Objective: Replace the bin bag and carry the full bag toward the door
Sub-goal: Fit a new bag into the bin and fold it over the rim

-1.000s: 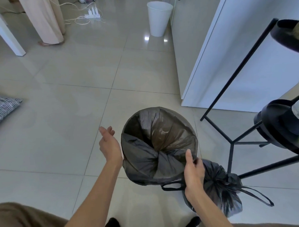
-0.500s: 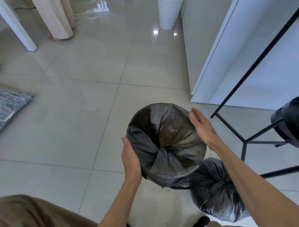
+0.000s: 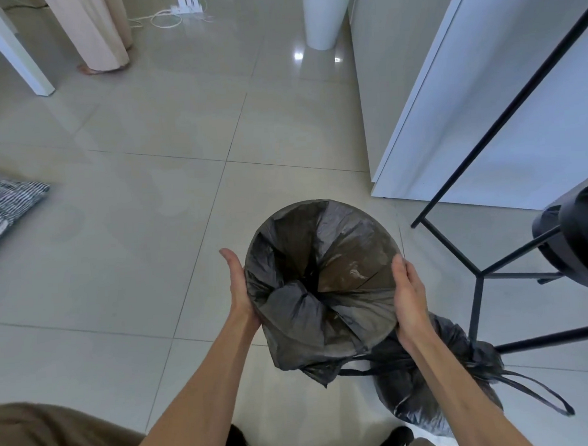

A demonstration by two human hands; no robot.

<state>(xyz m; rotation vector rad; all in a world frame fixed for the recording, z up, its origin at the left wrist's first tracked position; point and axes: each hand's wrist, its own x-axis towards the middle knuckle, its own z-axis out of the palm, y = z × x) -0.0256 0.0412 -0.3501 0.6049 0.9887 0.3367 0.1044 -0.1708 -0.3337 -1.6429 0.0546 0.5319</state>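
Note:
A round bin stands on the floor tiles, lined with a fresh black bag whose edge is folded over the rim and hangs down the outside. My left hand lies flat against the bin's left side and my right hand against its right side, so both clasp the lined bin. The full black bag, tied with its drawstring loops trailing right, sits on the floor just behind the bin at the lower right, partly hidden by my right forearm.
A black metal stand with a dark pot is close on the right. A white cabinet rises behind it. A white bin stands far back. A striped cushion lies left; a power strip with cables lies at the back.
My right hand has come from the bin's far right rim down to its right side. My left hand stays on the left side. The view has shifted slightly closer.

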